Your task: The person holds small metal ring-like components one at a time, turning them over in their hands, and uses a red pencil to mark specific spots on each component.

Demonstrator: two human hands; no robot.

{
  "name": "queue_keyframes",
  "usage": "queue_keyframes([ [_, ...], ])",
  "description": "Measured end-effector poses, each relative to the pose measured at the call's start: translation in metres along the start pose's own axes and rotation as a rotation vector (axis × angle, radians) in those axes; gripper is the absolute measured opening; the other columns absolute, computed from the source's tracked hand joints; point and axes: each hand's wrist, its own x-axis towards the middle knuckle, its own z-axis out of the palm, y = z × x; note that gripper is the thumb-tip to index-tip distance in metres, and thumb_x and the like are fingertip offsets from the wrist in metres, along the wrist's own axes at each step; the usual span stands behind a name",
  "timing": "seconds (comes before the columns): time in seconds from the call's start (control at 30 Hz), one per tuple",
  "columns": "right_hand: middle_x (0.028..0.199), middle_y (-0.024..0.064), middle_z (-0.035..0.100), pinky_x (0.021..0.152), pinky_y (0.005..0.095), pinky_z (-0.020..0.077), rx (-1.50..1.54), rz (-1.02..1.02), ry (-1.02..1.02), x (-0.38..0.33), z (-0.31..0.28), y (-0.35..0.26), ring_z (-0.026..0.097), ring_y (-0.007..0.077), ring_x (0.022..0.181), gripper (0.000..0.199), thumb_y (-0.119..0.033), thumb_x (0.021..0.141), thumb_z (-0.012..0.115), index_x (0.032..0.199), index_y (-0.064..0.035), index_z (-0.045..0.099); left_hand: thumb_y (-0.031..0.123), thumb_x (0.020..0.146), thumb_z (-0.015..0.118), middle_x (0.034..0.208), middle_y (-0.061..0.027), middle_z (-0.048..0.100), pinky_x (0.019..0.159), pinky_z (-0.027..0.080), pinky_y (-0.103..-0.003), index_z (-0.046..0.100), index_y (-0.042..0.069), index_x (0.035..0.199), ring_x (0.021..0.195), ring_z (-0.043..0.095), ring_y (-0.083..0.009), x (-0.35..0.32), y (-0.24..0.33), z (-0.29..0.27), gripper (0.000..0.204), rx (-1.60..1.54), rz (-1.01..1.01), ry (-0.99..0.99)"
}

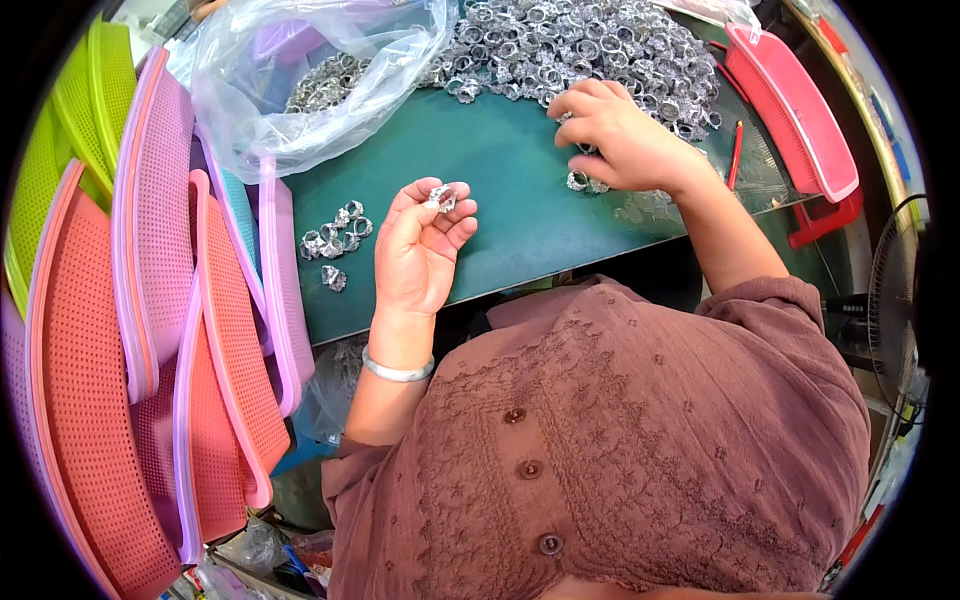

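My left hand (425, 235) is raised over the green tabletop (480, 160), pinching a silver ring (442, 198) between thumb and fingers. Several more silver rings (335, 235) lie loose on the table to its left. At the near edge of a big heap of silver rings (570, 45), my right hand (622, 140) is curled with its fingers around a ring (566, 118); the exact grip is partly hidden. Below its thumb, another couple of rings (580, 181) rest on the table.
A clear plastic bag (300, 130) with rings inside lies at the back left. Stacked perforated baskets (95, 400) in orange, purple and green crowd the left side. On the right are a pink basket (790, 110), a red pen-like stick (736, 155) and a black fan (890, 300).
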Motion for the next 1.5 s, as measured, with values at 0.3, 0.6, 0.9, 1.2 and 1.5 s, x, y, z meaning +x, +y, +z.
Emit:
queue_keyframes([
  [0.3, 0.103, 0.0061, 0.052, 0.089, 0.038, 0.0312, 0.086, 0.01, -0.117, -0.006, 0.001, -0.011, 0.042, 0.0246, 0.105, 0.026, -0.015, 0.058, 0.071, 0.081, -0.0069, 0.061, 0.009, 0.083, 0.045, 0.093, -0.0112, 0.057, 0.07, 0.049, -0.029, 0.052, -0.001, 0.101, 0.082, 0.057, -0.0192, -0.001, -0.003, 0.005, 0.021, 0.08, -0.045, 0.034],
  [0.6, 0.09, 0.0059, 0.061, 0.079, 0.0318, 0.0417, 0.747, 0.052, 0.066, 0.022, 0.018, -0.031, 0.053, 0.0202, 0.089, 0.026, -0.012, 0.07, 0.068, 0.094, -0.0045, 0.061, 0.01, 0.083, 0.054, 0.078, -0.0022, 0.058, 0.054, 0.041, -0.019, 0.06, 0.002, 0.092, 0.064, 0.052, -0.0079, -0.005, -0.006, 0.019, 0.013, 0.238, -0.131, 0.033],
  [0.9, 0.088, 0.0081, 0.061, 0.076, 0.0307, 0.0436, 0.824, 0.041, 0.122, 0.027, 0.022, -0.042, 0.056, 0.0198, 0.084, 0.027, -0.011, 0.07, 0.068, 0.095, -0.0026, 0.06, 0.007, 0.082, 0.054, 0.077, -0.0028, 0.058, 0.054, 0.04, -0.021, 0.059, 0.002, 0.092, 0.062, 0.051, -0.0094, -0.007, -0.008, 0.026, 0.013, 0.305, -0.086, 0.043],
  [1.2, 0.085, 0.0097, 0.06, 0.072, 0.0375, 0.0419, 0.656, -0.116, 0.042, 0.052, 0.024, -0.047, 0.053, 0.0283, 0.08, 0.022, -0.017, 0.071, 0.064, 0.089, -0.0047, 0.058, 0.011, 0.08, 0.058, 0.071, -0.0012, 0.056, 0.049, 0.037, -0.02, 0.058, 0.004, 0.085, 0.057, 0.048, -0.0082, 0.002, -0.014, 0.008, 0.009, 0.305, -0.034, 0.151],
  [1.5, 0.08, 0.0116, 0.059, 0.065, 0.0372, 0.0425, 0.649, -0.184, -0.004, 0.066, 0.033, -0.046, 0.053, 0.0299, 0.073, 0.023, -0.007, 0.064, 0.065, 0.085, -0.0022, 0.057, 0.014, 0.082, 0.055, 0.071, -0.0007, 0.054, 0.047, 0.037, -0.018, 0.057, 0.003, 0.083, 0.056, 0.047, -0.0061, 0.008, -0.024, 0.001, 0.011, 0.315, 0.059, 0.134],
])
